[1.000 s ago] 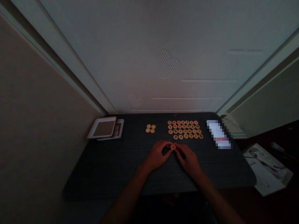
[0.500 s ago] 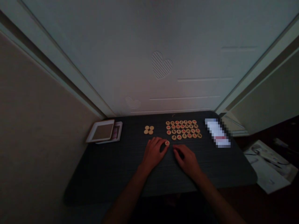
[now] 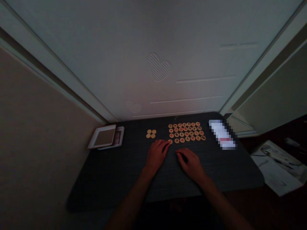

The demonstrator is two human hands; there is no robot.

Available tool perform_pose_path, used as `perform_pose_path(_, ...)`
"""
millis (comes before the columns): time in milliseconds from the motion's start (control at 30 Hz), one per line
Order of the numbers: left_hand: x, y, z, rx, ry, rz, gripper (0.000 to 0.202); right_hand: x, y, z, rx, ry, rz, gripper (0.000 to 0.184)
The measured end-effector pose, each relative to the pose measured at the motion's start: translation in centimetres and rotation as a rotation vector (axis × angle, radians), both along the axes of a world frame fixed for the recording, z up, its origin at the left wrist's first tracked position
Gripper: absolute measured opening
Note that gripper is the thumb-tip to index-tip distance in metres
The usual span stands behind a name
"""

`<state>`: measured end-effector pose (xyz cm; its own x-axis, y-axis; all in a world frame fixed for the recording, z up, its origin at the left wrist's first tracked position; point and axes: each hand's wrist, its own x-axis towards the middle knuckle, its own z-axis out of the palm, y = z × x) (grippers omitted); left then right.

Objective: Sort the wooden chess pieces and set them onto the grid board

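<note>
A red-marked xiangqi piece [image 3: 170, 141] lies touching the left hand's [image 3: 157, 154] fingertips; we cannot tell whether they grip it. Right hand [image 3: 191, 161]: fingers half-curled, nothing seen held. We judge the piece light, stiff, smooth; best pinched by its rim. Characters on the rowed pieces [image 3: 185, 129] beyond the fingertips: too small to read.

And it's 28 round wooden discs w/ red or dark characters [image 3: 186, 134], right of ctr, vs. 4 plain round wooden discs [image 3: 153, 136], ctr; 2 whitish striped hearts [image 3: 158, 67], upper half!
</note>
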<state>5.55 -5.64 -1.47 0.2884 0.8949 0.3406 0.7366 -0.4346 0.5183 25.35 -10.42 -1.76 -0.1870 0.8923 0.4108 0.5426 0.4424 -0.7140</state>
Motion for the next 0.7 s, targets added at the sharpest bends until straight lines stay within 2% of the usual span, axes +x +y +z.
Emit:
perform_pose_path(500, 0.21, -0.19, 0.36, 0.022, 0.068, -0.027, 0.029, -0.02, -0.06, 0.18, -0.027, -0.019, 0.013, 0.019)
perform_pose_path(700, 0.31, -0.32, 0.45, 0.008, 0.115, -0.019, 0.033, -0.24, 0.04, -0.21, 0.033, -0.104, -0.006, 0.027)
